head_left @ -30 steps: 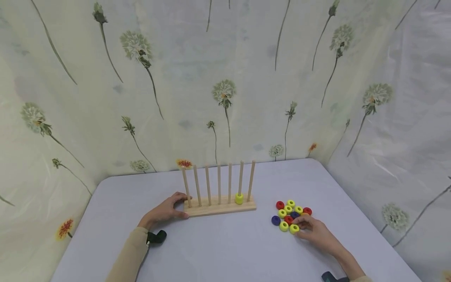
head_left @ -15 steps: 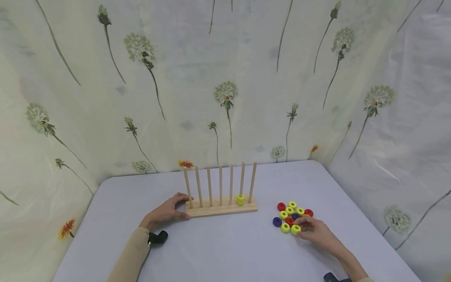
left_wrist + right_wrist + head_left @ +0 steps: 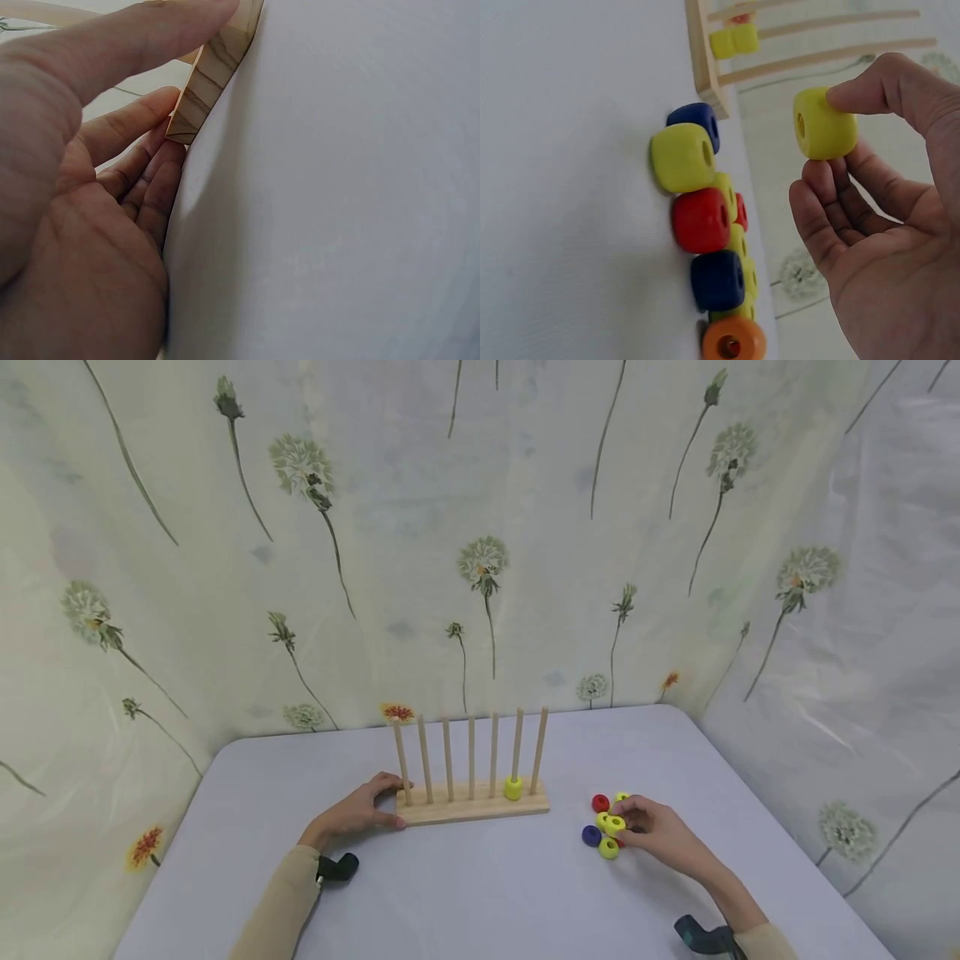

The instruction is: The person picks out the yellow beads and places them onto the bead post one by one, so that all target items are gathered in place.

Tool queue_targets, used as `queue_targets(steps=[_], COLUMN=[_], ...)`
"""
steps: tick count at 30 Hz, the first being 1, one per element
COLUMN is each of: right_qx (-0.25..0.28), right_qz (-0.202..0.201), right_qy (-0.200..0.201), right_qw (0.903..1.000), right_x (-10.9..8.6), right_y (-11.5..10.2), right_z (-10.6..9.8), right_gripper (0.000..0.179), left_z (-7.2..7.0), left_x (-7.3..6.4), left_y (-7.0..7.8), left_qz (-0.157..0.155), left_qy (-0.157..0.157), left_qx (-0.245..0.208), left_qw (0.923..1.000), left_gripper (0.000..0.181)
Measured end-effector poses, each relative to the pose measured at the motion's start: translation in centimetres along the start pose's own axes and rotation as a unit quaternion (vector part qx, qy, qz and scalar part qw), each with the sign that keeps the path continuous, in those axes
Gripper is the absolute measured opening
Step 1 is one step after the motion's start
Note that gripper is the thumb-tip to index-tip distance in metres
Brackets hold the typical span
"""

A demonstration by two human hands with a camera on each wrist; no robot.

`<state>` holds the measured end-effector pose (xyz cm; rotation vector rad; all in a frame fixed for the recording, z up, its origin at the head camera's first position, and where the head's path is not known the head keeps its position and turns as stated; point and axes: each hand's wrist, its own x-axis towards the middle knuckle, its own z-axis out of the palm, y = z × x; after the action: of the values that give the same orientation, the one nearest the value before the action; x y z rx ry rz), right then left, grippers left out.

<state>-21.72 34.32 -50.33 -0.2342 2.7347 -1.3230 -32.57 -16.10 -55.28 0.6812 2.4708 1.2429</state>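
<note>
White table meets dandelion-print curtain. The right hand, pinching a holed yellow bead, has just lifted it off the multicoloured bead cluster, probably part-hidden; the bead now seems free to carry. The left hand grips the pale wooden seven-peg rack.

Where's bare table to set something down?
Free on the pale table: in front of the wooden peg rack, between left hand and right hand; right of the rack, behind the round red, yellow, blue, orange beads. Crowded: bead cluster by the right hand; rack's gripped left end.
</note>
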Motion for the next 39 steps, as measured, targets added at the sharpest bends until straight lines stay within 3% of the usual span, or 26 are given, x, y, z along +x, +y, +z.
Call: queue_targets(steps=[11, 21, 39], right_qx=[-0.005, -0.011, -0.008], right_qz=[-0.024, -0.056, -0.072], right_qy=[0.019, 0.033, 0.089], right_qw=[0.9995, 0.9978, 0.9934], right_x=[0.9, 1.4, 2.0], right_y=[-3.1, -5.0, -9.2], right_z=[-1.6, -2.1, -0.8], right_gripper=[0.032, 0.033, 0.032], left_z=[0.1, -0.1, -0.1], left_x=[0.0, 0.0, -0.1], left_y=[0.1, -0.1, 0.2], left_qz=[-0.017, -0.003, -0.015], left_qy=[0.001, -0.002, 0.002], left_qx=[-0.006, -0.005, -0.012], left_qw=[0.9998, 1.0, 0.9998], left_gripper=[0.068, 0.069, 0.066])
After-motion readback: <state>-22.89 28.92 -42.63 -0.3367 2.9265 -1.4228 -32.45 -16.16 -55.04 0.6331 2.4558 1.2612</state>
